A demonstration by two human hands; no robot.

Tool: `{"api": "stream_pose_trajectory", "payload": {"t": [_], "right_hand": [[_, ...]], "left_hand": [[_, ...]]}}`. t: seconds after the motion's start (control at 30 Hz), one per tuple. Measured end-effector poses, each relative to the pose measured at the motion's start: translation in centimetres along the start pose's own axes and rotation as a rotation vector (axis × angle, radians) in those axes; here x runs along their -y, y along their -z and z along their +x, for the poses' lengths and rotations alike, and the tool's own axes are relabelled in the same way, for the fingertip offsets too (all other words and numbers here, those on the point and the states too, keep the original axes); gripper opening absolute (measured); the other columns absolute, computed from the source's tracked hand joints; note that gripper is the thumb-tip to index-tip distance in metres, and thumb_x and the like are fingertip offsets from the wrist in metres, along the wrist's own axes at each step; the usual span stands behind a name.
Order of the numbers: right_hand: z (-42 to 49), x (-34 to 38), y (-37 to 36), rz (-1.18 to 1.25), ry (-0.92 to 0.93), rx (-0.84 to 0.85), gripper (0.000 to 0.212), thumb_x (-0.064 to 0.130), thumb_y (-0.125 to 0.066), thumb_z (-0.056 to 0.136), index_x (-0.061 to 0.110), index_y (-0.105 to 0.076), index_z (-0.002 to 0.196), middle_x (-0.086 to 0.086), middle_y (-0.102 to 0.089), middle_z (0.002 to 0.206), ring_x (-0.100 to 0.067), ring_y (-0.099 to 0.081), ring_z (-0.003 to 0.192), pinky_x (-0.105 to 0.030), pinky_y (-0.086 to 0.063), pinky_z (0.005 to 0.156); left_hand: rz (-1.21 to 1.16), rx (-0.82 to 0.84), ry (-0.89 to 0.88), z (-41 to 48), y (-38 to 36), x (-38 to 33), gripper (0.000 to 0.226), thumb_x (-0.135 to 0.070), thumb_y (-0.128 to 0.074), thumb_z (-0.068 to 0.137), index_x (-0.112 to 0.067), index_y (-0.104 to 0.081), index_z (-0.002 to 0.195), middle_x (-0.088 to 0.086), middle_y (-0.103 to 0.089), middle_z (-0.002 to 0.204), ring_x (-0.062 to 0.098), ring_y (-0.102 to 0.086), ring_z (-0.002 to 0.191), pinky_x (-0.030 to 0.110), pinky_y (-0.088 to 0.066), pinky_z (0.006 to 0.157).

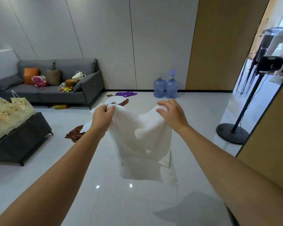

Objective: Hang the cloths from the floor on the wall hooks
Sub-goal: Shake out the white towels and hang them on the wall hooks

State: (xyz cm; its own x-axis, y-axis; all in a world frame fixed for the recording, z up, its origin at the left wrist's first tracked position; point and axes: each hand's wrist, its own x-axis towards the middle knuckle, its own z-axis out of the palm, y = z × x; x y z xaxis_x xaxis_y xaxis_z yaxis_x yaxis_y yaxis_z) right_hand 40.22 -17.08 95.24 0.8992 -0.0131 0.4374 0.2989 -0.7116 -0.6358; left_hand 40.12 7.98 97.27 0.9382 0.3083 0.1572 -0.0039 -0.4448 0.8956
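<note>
Head view: soft white cloth [144,136] lifted off the glossy pale tiled floor [104,201], stretched between both hands and hanging in loose folds; hard to tell whether the lower end touches the tiles. Left hand [103,117] pinching a bunched bit of the top edge between thumb and curled fingers. Right hand [171,114] clamped over the opposite top corner, fingers curled down across the fabric. Looks light, limp and matte rather than slippery, thin enough to sag in the middle and crease under its own weight; nothing fragile about it. Probably best taken by the upper hem or a corner, for looping a fold over a hook, and likely worth gathering first to stop the tail trailing. No wall hooks in sight. Further back on the floor: crumpled brown cloth [73,133], flat purple cloth [126,94], second white cloth [114,100], all near the grey upholstered sofa [55,88].
</note>
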Motion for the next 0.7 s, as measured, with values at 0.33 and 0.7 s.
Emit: {"api": "stream_pose_trajectory", "payload": {"t": [0.33, 0.7], "right_hand": [[12.9, -6.5, -3.3, -0.03, 0.084, -0.005, 0.03, 0.02, -0.063, 0.093, 0.012, -0.066, 0.122, -0.01, -0.058, 0.112, -0.023, -0.057, 0.1, -0.023, -0.04, 0.085], [30.4, -11.8, -7.5, -0.096, 0.001, -0.078, 0.028, 0.02, -0.067, 0.09, 0.013, -0.069, 0.117, -0.008, -0.058, 0.112, -0.022, -0.057, 0.104, -0.023, -0.037, 0.083]], "left_hand": [[-0.024, -0.02, 0.036, 12.1, -7.5, -1.0, 0.025, -0.028, -0.05, 0.097, -0.007, -0.059, 0.088, 0.005, -0.049, 0.076, 0.014, -0.044, 0.069, 0.023, -0.036, 0.058], [-0.159, 0.079, -0.003, 32.4, -15.9, -1.6, 0.028, -0.028, -0.049, 0.094, -0.006, -0.057, 0.079, 0.004, -0.047, 0.073, 0.017, -0.043, 0.068, 0.029, -0.038, 0.06]]}}
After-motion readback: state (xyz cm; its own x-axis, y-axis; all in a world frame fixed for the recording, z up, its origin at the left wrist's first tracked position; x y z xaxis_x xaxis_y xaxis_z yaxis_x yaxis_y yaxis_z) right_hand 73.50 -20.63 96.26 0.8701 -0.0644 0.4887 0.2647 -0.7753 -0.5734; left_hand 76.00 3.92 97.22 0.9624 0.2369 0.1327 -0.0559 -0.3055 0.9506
